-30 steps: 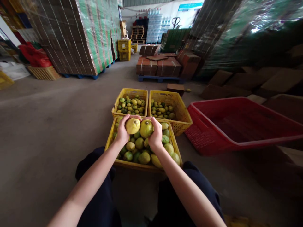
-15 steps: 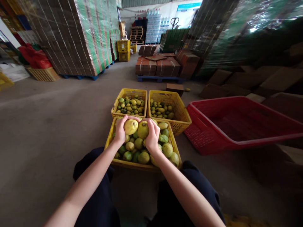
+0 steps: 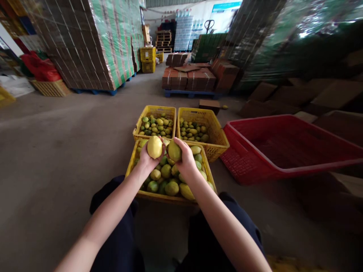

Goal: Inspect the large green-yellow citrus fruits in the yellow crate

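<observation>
My left hand [image 3: 148, 158] cups a yellow lemon [image 3: 154, 147] from below, palm turned up and fingers curled round its far side. In my right hand [image 3: 185, 155] is a greener lemon [image 3: 174, 151], gripped from its right side. Both hands hover side by side over the near yellow crate [image 3: 170, 197], which holds many green and yellow lemons [image 3: 171, 188]. Part of that fruit is hidden beneath my hands and forearms.
Behind the near crate stand two more yellow crates, a left one [image 3: 137, 133] and a right one [image 3: 217, 138], both with smaller lemons. A red basket [image 3: 252, 172] lies to the right. Flattened cartons [image 3: 188, 80] rest on a blue pallet [image 3: 191, 94] farther back.
My left hand has rolled palm-up, turning its lemon upright. My right hand has tilted its lemon and shifted slightly right, widening the gap between the two fruits.
</observation>
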Available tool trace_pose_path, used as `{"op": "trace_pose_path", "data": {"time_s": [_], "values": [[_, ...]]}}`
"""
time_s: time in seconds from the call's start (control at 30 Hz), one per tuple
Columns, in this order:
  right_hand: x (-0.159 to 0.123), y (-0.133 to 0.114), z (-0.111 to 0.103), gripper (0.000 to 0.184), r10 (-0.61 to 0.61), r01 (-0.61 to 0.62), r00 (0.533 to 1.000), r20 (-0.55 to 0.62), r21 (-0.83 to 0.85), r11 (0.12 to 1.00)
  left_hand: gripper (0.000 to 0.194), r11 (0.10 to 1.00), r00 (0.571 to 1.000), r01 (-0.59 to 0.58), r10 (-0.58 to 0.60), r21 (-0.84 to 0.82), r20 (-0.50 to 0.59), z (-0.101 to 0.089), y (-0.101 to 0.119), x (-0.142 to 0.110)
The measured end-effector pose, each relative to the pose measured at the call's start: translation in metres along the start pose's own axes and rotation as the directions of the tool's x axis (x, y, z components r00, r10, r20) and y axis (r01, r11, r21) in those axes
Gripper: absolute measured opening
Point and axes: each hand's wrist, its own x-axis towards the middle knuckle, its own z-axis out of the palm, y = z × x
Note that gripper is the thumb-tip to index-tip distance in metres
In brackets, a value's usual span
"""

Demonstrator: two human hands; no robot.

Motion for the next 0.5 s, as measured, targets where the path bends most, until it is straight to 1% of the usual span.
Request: {"op": "trace_pose_path", "data": {"time_s": [0.07,0.13,0.2,0.23,0.3,0.37,0.43,0.5], "values": [[0.000,0.001,0.001,0.042,-0.088,0.088,0.996,-0.001,-0.009,0.996,0.035,0.999,1.000,-0.008,0.007,-0.033,-0.025,0.003,-0.002,-0.001],[0.003,0.002,-0.001,0.041,-0.170,0.169,0.985,-0.036,-0.029,0.985,0.034,0.999,1.000,-0.026,0.026,-0.019,-0.017,0.004,-0.006,-0.001],[0.008,0.006,-0.004,0.039,-0.273,0.265,0.958,-0.086,-0.095,0.960,0.034,0.999,0.999,-0.039,0.039,0.015,0.020,0.003,-0.012,-0.002],[0.010,0.008,-0.006,0.038,-0.340,0.324,0.935,-0.096,-0.155,0.933,0.035,0.998,0.998,-0.044,0.043,0.036,0.042,0.002,-0.014,-0.002],[0.014,0.015,-0.009,0.037,-0.487,0.450,0.871,-0.060,-0.296,0.843,0.038,0.996,0.997,-0.052,0.047,0.074,0.067,-0.003,-0.018,0.000],[0.016,0.022,-0.011,0.039,-0.602,0.560,0.798,0.034,-0.410,0.720,0.043,0.994,0.994,-0.055,0.045,0.097,0.101,-0.007,-0.020,0.002],[0.014,0.028,-0.011,0.040,-0.666,0.645,0.729,0.158,-0.485,0.591,0.046,0.992,0.986,-0.057,0.038,0.113,0.160,-0.011,-0.019,0.004],[0.011,0.032,-0.012,0.039,-0.689,0.702,0.668,0.281,-0.543,0.460,0.050,0.988,0.973,-0.063,0.029,0.142,0.231,-0.013,-0.017,0.005]]}}
